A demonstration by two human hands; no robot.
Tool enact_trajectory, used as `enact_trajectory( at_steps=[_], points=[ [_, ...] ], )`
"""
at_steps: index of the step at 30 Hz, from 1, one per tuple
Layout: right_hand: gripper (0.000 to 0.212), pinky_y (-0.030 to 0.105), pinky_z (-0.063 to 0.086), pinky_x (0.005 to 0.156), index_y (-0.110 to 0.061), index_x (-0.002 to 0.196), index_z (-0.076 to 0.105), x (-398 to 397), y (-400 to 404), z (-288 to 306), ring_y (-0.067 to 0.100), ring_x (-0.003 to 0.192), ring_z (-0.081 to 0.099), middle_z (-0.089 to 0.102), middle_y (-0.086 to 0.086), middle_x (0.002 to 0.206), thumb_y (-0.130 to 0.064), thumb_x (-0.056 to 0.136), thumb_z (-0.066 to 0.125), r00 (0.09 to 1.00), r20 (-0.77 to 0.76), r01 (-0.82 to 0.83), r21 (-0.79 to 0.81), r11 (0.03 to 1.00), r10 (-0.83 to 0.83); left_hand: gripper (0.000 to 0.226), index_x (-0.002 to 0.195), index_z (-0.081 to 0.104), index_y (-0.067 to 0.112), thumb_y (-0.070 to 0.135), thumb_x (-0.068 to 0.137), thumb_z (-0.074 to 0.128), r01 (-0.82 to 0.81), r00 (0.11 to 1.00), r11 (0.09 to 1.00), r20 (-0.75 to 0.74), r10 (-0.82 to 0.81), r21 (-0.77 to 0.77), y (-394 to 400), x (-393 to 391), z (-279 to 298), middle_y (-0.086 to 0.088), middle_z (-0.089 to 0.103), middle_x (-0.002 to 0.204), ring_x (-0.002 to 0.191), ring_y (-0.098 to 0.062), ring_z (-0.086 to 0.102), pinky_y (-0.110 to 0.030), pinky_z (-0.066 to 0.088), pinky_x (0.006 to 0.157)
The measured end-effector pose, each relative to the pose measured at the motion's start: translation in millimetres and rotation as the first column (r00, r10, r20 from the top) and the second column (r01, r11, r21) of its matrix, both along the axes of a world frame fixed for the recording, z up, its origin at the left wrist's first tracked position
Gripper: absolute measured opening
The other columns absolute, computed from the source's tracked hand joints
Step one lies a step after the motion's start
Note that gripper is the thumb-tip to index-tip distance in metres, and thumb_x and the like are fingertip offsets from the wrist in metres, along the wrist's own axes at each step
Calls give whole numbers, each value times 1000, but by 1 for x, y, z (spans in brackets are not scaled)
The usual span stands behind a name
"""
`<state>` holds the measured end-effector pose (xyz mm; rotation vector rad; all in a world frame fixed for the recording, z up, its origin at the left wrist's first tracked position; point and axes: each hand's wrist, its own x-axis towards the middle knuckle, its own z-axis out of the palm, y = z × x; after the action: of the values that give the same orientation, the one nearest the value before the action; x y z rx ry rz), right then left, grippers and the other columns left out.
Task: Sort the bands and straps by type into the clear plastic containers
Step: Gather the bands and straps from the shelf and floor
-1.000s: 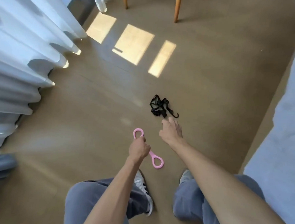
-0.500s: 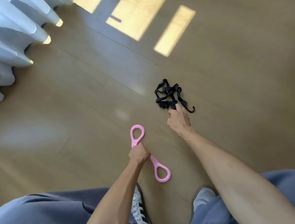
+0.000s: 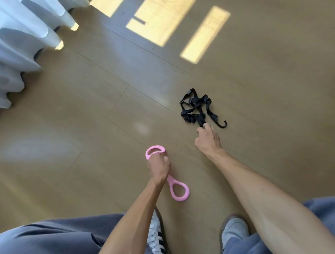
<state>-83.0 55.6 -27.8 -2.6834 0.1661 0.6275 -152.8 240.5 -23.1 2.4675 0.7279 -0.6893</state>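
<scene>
One pink figure-eight band stays gripped at its waist in your left hand, low over the floor. One tangle of black straps lies mid-floor; your right hand has reached it, fingertips touching the near edge (pinch unclear). No containers are visible.

A room in a home is suggested. A wood-look plank floor is seen beneath both hands. Pale, full-length curtains hang in folds to the floor, far up and left of the left hand. Patches of sunlight are cast on the boards well beyond the right hand, as through a window.
</scene>
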Motion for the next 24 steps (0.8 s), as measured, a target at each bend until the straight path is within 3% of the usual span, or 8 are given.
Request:
enact_trajectory(
  at_steps=[3,6,9,12,15,18,20,24],
  points=[
    [21,45,38,106,-5,103,57,14,-12,-9,35,142,26,19,18,158,-1,82,53,998,21,66,-26,997,-65,14,73,53,8,8,86,48,11,979,999,201,-18,35,-8,19,4,-5,52,74,66,-26,50,-31,30,56],
    [33,46,29,114,-11,114,56,25,-18,-20,35,150,10,2,16,164,-1,83,55,984,-92,153,3,988,-153,14,86,66,12,18,90,53,-13,955,999,297,-2,47,-13,31,2,-1,58,81,69,-23,53,-30,33,62],
    [43,46,29,115,-14,125,50,31,-20,-25,35,151,8,-3,18,164,-2,84,56,977,-184,107,-2,994,-106,13,92,69,14,19,89,57,-75,943,997,325,65,20,-14,39,-1,-2,64,84,71,-20,56,-29,35,64],
    [57,47,36,109,-18,134,43,33,-23,-26,36,141,28,19,19,155,-3,81,60,978,-197,68,-28,997,-73,10,90,64,16,13,89,54,-95,923,995,370,102,-39,-14,39,-2,1,60,82,71,-20,54,-29,35,64],
    [49,44,46,94,-15,126,46,25,-20,-25,33,113,49,41,16,127,-5,81,64,981,-147,119,-56,991,-126,11,90,62,14,9,88,53,-65,925,994,369,92,-85,-13,38,-2,1,58,82,71,-19,52,-28,33,61],
    [31,41,50,87,-15,117,50,7,-13,-25,33,100,56,47,14,117,-5,89,58,962,-235,124,-66,990,-136,14,96,63,14,10,89,51,-51,936,994,343,81,-95,-15,40,1,2,55,84,75,-21,55,-26,31,61],
    [19,41,50,85,-14,105,48,-11,-9,-25,32,98,57,54,14,112,-2,90,49,957,-267,92,-80,993,-110,25,109,64,14,9,87,53,-52,947,992,310,86,-118,-14,42,4,3,54,91,83,-20,55,-25,34,69],
    [24,37,48,77,-15,99,43,-33,2,-15,29,92,59,59,10,103,-8,80,57,954,-291,58,-63,996,-74,48,128,58,19,0,83,51,-7,957,990,286,48,-143,-13,47,16,-1,57,107,93,-19,58,-21,37,77]
  ],
)
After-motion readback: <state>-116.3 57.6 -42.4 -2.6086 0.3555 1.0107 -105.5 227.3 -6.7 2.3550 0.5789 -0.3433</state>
